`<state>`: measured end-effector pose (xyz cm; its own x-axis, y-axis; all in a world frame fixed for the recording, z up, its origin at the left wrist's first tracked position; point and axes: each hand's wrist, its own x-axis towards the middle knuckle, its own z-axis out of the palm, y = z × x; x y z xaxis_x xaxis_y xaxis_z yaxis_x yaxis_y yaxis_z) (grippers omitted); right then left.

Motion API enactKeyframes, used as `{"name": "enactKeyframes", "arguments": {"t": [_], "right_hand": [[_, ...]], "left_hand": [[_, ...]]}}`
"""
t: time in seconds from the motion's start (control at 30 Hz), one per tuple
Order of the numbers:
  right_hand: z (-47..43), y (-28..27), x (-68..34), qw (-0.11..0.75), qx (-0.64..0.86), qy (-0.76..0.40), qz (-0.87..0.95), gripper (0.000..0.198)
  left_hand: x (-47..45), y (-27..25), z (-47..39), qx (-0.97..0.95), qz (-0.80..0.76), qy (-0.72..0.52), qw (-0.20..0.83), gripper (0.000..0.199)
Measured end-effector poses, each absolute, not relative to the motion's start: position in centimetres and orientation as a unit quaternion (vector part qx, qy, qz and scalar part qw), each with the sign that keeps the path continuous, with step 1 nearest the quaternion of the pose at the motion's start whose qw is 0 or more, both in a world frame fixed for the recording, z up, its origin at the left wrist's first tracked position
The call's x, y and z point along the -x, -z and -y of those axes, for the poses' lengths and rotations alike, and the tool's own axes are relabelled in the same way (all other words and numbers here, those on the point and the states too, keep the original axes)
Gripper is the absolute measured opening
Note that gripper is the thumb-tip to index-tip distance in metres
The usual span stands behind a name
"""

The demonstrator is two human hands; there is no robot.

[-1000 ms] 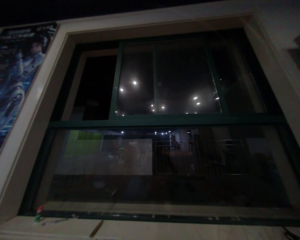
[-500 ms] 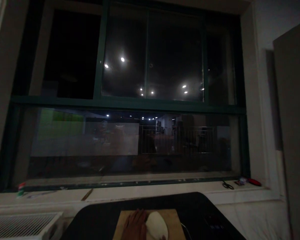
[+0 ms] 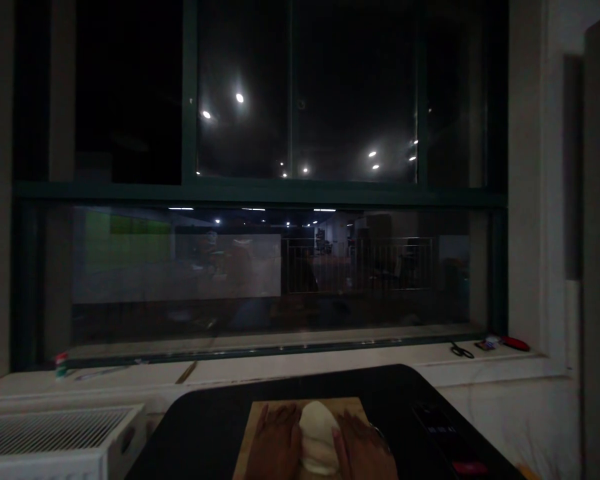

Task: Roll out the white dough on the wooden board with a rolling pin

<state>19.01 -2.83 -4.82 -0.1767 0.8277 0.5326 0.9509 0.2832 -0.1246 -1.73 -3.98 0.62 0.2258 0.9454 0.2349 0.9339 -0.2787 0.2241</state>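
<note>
Our left hand (image 3: 276, 443) and right hand (image 3: 363, 445), fingers flat, pressed the dough (image 3: 318, 437) on a board (image 3: 260, 417) atop the dark table (image 3: 205, 433), below the far window (image 3: 260, 200).

Home kitchen: dough (image 3: 319, 437), board (image 3: 254, 433), windowsill (image 3: 330, 367).

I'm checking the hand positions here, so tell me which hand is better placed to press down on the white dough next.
Neither clearly: left hand and right hand both flank the dough on the wooden board, each touching a side.
</note>
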Motion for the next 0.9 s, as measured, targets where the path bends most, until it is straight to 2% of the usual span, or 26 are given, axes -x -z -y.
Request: {"name": "enactKeyframes", "arguments": {"t": [0.27,0.57,0.7,0.9], "right_hand": [[-5.0,1.9,-19.9,0.181,0.550,0.096,0.810,0.044],[-12.0,-0.4,-16.3,0.209,0.537,0.057,0.815,0.051],[-13.9,-0.8,-15.4,0.212,0.538,0.037,0.815,0.047],[-14.0,-0.2,-16.1,0.183,0.535,0.015,0.824,0.028]], "left_hand": [[1.3,0.1,1.0,-0.776,-0.618,-0.130,-0.002,0.054],[1.5,-2.0,-1.9,-0.739,-0.668,-0.082,-0.004,0.049],[1.8,-2.5,-2.7,-0.750,-0.660,-0.053,-0.002,0.046],[1.9,-3.5,-1.2,-0.765,-0.644,-0.007,-0.015,0.046]]}}
